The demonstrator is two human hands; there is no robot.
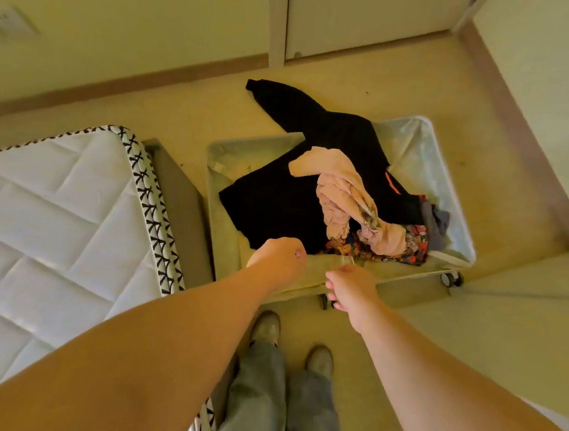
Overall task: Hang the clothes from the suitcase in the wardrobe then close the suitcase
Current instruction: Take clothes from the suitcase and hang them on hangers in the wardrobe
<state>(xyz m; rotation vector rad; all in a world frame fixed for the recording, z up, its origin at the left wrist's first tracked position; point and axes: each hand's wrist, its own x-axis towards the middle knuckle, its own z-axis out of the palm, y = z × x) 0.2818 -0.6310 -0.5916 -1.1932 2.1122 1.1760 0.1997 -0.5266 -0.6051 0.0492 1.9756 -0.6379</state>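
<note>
An open pale suitcase (449, 202) lies on the floor ahead of me. A black garment (277, 201) is spread across it, one sleeve trailing onto the floor behind. On top lie a crumpled pink garment (339, 199), a colourful patterned garment (407, 250) and a grey-blue piece (435, 225). My left hand (279, 259) hovers with curled fingers over the suitcase's near edge; I cannot tell whether it holds anything. My right hand (350, 288) is beside it, fingers curled round a thin pale piece (348, 260) that sticks out above the knuckles.
A bare mattress (53, 212) on a grey bed frame (178, 199) stands close on the left. A shut white door (362, 16) is at the back, and walls close in on the right. My feet (293, 339) stand just short of the suitcase's wheels (451, 279).
</note>
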